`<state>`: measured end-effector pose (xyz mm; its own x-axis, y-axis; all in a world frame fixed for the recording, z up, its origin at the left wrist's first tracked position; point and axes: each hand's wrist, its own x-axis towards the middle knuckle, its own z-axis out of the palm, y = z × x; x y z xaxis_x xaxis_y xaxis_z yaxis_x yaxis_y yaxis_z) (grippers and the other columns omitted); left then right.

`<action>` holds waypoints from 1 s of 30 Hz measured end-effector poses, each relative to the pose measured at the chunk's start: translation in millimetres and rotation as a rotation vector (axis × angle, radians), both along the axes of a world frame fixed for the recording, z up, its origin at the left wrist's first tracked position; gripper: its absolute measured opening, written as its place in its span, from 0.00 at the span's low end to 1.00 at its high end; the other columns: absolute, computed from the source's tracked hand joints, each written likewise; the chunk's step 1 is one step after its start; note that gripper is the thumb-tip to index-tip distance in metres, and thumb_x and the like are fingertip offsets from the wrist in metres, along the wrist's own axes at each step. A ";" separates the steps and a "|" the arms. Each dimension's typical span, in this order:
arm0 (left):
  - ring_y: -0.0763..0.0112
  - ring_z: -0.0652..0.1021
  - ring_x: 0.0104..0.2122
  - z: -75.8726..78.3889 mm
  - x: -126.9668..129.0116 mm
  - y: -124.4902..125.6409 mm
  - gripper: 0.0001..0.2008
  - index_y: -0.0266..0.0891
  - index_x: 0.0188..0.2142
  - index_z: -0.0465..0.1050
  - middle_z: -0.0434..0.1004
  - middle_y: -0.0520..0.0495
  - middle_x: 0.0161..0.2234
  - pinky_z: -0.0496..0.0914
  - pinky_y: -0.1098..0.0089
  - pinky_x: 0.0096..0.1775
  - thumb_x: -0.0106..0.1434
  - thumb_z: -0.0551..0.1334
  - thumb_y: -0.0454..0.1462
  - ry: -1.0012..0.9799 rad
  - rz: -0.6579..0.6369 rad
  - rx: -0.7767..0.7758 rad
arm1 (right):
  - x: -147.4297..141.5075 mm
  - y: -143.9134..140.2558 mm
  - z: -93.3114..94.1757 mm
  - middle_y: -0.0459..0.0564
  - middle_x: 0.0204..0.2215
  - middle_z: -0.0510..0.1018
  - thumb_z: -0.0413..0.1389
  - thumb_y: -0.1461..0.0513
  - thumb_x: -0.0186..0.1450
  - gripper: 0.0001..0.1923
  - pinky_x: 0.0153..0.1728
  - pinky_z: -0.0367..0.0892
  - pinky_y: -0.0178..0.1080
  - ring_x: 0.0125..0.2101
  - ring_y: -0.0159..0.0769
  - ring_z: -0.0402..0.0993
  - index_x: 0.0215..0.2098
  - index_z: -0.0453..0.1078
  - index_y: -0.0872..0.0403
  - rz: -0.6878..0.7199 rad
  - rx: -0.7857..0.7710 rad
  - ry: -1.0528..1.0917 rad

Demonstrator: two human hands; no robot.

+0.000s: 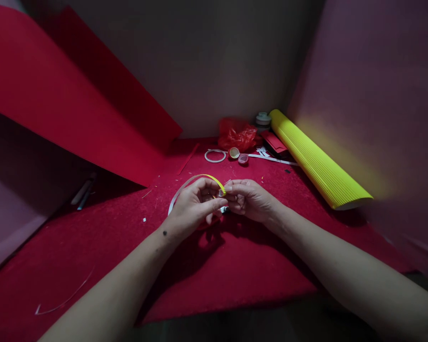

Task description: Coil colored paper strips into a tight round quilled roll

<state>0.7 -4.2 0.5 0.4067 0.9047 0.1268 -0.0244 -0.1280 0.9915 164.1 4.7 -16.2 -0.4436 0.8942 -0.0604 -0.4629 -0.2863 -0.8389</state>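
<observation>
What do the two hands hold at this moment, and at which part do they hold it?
Both the left hand and the right hand pinch a thin yellow paper strip at one end, where their fingertips meet; the rest arcs free.

matt red felt mat [235, 275], ribbed yellow paper roll [317, 164], crinkled glossy plastic bag [237, 135]

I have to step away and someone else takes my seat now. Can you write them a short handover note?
Left hand and right hand meet over the red felt mat, both pinching a yellow paper strip that arcs up and to the left.
Yellow corrugated roll lies at the right; a white ring and two small caps lie behind.
Done: strip cut and partly curled, apparently.
Left: the loose arc is not yet wound.
</observation>
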 end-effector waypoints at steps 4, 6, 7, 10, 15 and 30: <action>0.78 0.71 0.18 -4.5 2.6 -1.2 0.11 0.38 0.32 0.65 0.69 0.55 0.23 0.64 0.78 0.16 0.53 0.66 0.37 0.075 0.066 0.065 | -1.5 1.3 -5.9 0.39 0.14 0.64 0.62 0.64 0.51 0.08 0.14 0.51 0.26 0.14 0.21 0.57 0.23 0.67 0.58 0.008 -0.001 0.001; 0.79 0.70 0.17 -7.1 2.5 -1.8 0.08 0.38 0.31 0.65 0.68 0.56 0.21 0.63 0.78 0.17 0.56 0.63 0.37 0.139 0.094 0.126 | -2.2 1.9 -8.7 0.40 0.14 0.65 0.62 0.63 0.51 0.08 0.13 0.52 0.27 0.13 0.22 0.58 0.23 0.67 0.58 0.011 0.001 -0.004; 0.79 0.70 0.17 -8.5 2.0 -1.9 0.06 0.38 0.31 0.65 0.68 0.56 0.21 0.64 0.78 0.18 0.57 0.62 0.37 0.166 0.109 0.170 | -2.5 2.1 -9.9 0.40 0.14 0.66 0.62 0.63 0.51 0.08 0.13 0.53 0.27 0.13 0.22 0.58 0.24 0.67 0.57 0.009 0.001 -0.001; 0.77 0.73 0.21 -12.7 -0.2 -1.4 0.04 0.38 0.32 0.68 0.71 0.54 0.24 0.68 0.76 0.24 0.59 0.61 0.36 0.241 0.146 0.325 | -3.1 2.5 -11.6 0.41 0.16 0.69 0.62 0.63 0.51 0.08 0.13 0.55 0.28 0.13 0.23 0.61 0.24 0.67 0.57 -0.006 0.004 0.019; 0.75 0.75 0.26 -19.0 -2.7 1.6 0.02 0.38 0.32 0.69 0.74 0.52 0.27 0.70 0.74 0.30 0.60 0.60 0.35 0.323 0.184 0.489 | -4.1 2.4 -10.8 0.41 0.15 0.69 0.62 0.63 0.50 0.08 0.13 0.55 0.28 0.13 0.23 0.62 0.24 0.67 0.57 -0.016 -0.005 0.012; 0.73 0.76 0.32 -14.0 -5.1 2.1 0.06 0.37 0.37 0.71 0.76 0.48 0.32 0.70 0.73 0.35 0.59 0.60 0.30 0.391 0.189 0.760 | -2.5 2.6 -9.9 0.44 0.16 0.72 0.63 0.63 0.48 0.09 0.12 0.56 0.27 0.13 0.25 0.65 0.25 0.68 0.57 0.018 -0.052 -0.023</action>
